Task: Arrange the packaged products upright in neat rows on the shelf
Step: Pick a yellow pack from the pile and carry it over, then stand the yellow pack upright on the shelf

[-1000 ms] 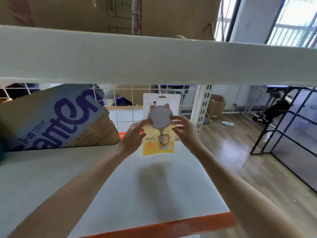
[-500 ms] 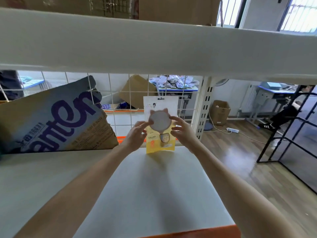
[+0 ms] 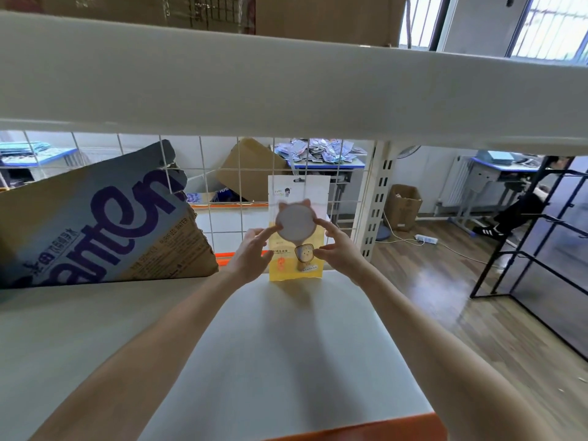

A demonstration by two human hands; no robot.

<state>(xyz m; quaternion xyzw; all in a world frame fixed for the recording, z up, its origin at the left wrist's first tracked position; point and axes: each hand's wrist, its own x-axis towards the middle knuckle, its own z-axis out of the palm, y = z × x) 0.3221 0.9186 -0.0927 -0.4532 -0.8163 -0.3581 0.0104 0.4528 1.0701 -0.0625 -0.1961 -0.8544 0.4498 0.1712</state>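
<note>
Forearms reach over the white shelf (image 3: 286, 361) toward its back edge. The left hand (image 3: 251, 253) and right hand (image 3: 337, 249) flank a yellow-and-white packet (image 3: 297, 237), fingertips and thumbs lightly pinching its sides, fingers only partly curled. The packet stands upright, its bottom edge on the shelf, against the wire grid (image 3: 222, 186). Its small print is unreadable. Left of it leans a cardboard box (image 3: 95, 224) with large purple letters reading "anten" and smaller "PURIFIED WATER".
</note>
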